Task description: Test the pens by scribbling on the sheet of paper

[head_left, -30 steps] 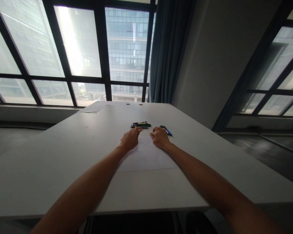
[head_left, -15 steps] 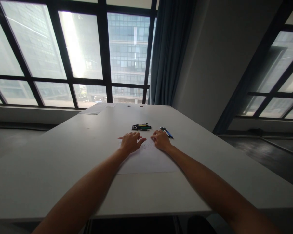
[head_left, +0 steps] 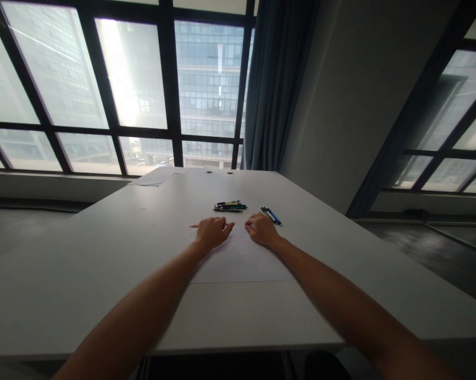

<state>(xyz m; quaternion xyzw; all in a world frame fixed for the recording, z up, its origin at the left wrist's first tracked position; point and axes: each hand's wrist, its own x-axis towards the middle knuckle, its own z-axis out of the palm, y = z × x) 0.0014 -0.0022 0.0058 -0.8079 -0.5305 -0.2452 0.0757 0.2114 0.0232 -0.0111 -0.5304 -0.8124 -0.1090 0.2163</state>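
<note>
Stretching across the lower half of the frame, a white desk [head_left: 114, 243] narrows toward the centre. Dark-framed windows [head_left: 208, 79] take up the upper left and upper centre, and a blue curtain [head_left: 275, 95] hangs just right of centre beside a grey pillar [head_left: 341, 116]. On the desk, at lower centre, a white sheet of paper [head_left: 241, 266] lies flat, with small marks toward its far edge; more papers [head_left: 152, 178] lie at the desk's far left corner. Left of centre, the left hand [head_left: 211, 232] is over the sheet's far left part, its thumb pointing right. Right of centre, the right hand [head_left: 261, 230] has its fingers bunched narrowly together; I cannot tell whether they pinch anything. Near the middle, beyond both hands, is a pile of dark, green and yellow pens [head_left: 230, 206]. A smaller group, including a blue pen [head_left: 274, 216], lies just beside the right hand. The left hand's fingers curl around a red pen [head_left: 193, 226], one end sticking out leftward.
</note>
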